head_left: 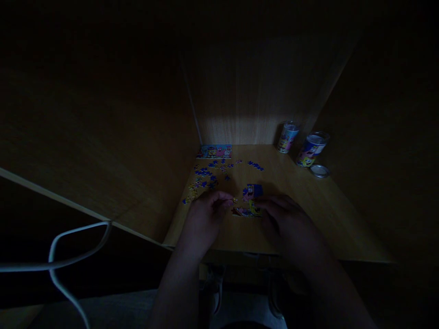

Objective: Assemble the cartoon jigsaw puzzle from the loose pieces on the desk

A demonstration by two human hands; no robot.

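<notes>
Over flat wood [302,194], the left hand [207,213] pinches a jigsaw piece [235,200].

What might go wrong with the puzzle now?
The small jigsaw piece is pinched at the very tips of the left grip, so it might slip. The right grip is right by the partly joined jigsaw, so a bump could shift it. The light is dim, so the loose jigsaw pieces may be hard to tell apart.

The forearms [182,274] are bare and the shoes [214,284] dark with pale edges.
</notes>
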